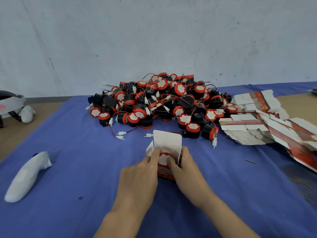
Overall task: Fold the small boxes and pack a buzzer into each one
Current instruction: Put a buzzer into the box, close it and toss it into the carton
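A: Where's the small box (167,143) rn?
B: On the blue cloth (77,152) covering the bench (25,134), approx mid-width, nearer the front edge than the back. It's upright w/ the top open. White lid flap stands up on the far side, side flaps out.
A: Buzzer?
B: One buzzer (163,158) sits in the opening, red rim & white face up. Can't tell how deep, fingers cover pt of it.
A: Hands?
B: The left hand (137,174) grips the box's left side, fingers curled close tog., one fingertip up at the left flap. The right hand (187,167) grips the right side, fingers curled round that wall, and its thumb lies on the buzzer's white face.
A: Rest of the stock?
B: The buzzer pile (159,103) is at the back edge, centre, vs. the wall (154,40). Black bodies, red caps, thin leads w/ white plugs. A few strays lie just behind the box. The flat boxes (253,121) are in fanned stacks twd the right edge, red & white print, touching the pile's right side.
A: Anything else?
B: A white controller (27,177) lies on the cloth near the left edge. A headset (10,105) is at the back-left corner on bare wood, pt cut off by the frame.
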### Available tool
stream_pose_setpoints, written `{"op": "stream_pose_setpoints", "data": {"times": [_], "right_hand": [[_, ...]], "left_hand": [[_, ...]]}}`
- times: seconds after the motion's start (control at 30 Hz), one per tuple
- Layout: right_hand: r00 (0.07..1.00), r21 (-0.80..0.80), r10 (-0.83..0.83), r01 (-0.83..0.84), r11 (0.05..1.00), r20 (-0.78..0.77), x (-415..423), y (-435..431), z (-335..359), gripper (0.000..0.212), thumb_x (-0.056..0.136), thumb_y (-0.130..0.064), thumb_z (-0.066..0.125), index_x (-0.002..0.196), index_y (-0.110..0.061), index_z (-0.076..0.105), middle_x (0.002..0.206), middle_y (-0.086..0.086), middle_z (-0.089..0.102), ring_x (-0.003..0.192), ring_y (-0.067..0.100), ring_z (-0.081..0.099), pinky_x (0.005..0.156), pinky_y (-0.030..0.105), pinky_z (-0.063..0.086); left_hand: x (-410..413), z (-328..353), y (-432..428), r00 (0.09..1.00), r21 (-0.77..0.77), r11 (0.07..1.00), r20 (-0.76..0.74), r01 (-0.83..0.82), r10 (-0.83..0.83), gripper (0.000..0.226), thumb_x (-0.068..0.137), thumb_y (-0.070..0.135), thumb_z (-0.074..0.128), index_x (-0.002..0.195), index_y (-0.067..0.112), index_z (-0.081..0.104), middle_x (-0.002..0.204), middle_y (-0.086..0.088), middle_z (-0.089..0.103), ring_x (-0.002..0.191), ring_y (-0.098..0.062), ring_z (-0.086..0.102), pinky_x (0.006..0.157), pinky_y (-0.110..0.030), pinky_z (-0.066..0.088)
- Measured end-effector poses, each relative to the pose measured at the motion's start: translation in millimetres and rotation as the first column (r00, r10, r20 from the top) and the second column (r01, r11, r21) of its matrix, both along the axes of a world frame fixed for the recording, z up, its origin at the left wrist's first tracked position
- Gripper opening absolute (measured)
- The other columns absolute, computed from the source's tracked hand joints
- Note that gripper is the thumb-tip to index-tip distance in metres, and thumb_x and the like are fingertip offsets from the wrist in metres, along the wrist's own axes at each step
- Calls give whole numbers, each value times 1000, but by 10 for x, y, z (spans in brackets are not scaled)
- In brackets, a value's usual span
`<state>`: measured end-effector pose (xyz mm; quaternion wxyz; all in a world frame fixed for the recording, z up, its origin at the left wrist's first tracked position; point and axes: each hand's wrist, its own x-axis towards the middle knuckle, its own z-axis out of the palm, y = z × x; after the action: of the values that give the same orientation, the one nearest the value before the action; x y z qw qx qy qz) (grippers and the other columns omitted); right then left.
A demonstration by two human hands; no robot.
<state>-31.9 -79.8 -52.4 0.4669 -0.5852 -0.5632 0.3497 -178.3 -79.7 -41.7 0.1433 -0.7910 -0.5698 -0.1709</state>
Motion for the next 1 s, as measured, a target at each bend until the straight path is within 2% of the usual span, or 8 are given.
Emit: {"op": "stream_pose_setpoints", "data": {"times": [0.17, 0.3, 0.37, 0.43, 0.53, 0.63, 0.77, 1.0], "right_hand": [[1000, 14, -4, 3, 1000, 19, 5, 12, -12, 10, 101, -32, 53, 98, -24, 47, 102, -2, 59, 94, 16, 60, 79, 34, 55], [1000, 15, 17, -18, 1000, 12, 39, 33, -41, 6, 101, -34, 53, 105, -31, 50, 111, -9, 62, 102, 8, 62, 85, 32, 56], [999, 6, 41, -41, 999, -4, 70, 45, -45, 6, 102, -34, 53, 107, -35, 50, 113, -12, 63, 103, 4, 62, 84, 26, 55], [997, -5, 81, -81, 997, -14, 113, 56, -42, 9, 102, -35, 54, 109, -41, 51, 112, -18, 66, 102, -2, 63, 82, 20, 52], [983, -11, 175, -176, 984, -49, 161, 62, -6, 21, 102, -38, 55, 121, -46, 52, 112, -29, 67, 103, -9, 62, 79, 10, 50], [955, 12, 273, -274, 962, -117, 160, 36, 58, 39, 100, -49, 54, 138, -52, 44, 122, -31, 64, 114, -10, 60, 86, 6, 48], [932, -30, 240, -257, 966, -273, 162, 9, 131, 29, 102, -59, 29, 119, -64, 52, 113, -45, 62, 109, -24, 54, 79, -5, 40], [953, -39, 226, -238, 971, -202, 197, 94, 58, 27, 106, -37, 46, 132, -42, 49, 105, -30, 71, 98, -11, 66, 73, 4, 48]], "left_hand": [[31, 41, 16, 986, 4, 1000, -166, -19, 19, 63, 93, 14, 23, 153, 20, 8, 74, 8, 33, 44, -9, 24, 44, -26, 14], [7, 120, 18, 993, 55, 998, -119, -3, 9, 52, 96, 15, 13, 142, 22, 36, 74, 11, 50, 43, -11, 23, 42, -24, 11], [-23, 199, -1, 994, 131, 986, 26, 103, -108, 50, 95, 13, 17, 117, 15, 62, 84, 11, 65, 39, -10, 26, 40, -20, 9], [-87, 203, -20, 906, 230, 965, 368, 129, -209, 33, 95, 23, 32, 105, 22, 64, 74, 15, 61, 41, -11, 40, 37, -22, 24], [-194, 169, 47, 634, -4, 996, 771, 90, -54, 19, 101, 28, 39, 99, 39, 54, 79, 18, 62, 67, -8, 60, 57, -35, 51], [-263, 113, 143, 466, -251, 949, 874, 190, 138, 20, 104, 26, 44, 100, 42, 56, 98, 9, 67, 74, -6, 66, 69, -38, 58], [-262, 82, 221, 422, -388, 858, 877, 338, 230, 13, 103, 32, 47, 106, 36, 59, 108, 8, 67, 77, -9, 68, 56, -19, 52], [-290, 69, 249, 474, -416, 834, 853, 364, 218, 8, 101, 37, 53, 106, 42, 56, 110, 16, 63, 101, -3, 61, 76, -23, 52]]}}
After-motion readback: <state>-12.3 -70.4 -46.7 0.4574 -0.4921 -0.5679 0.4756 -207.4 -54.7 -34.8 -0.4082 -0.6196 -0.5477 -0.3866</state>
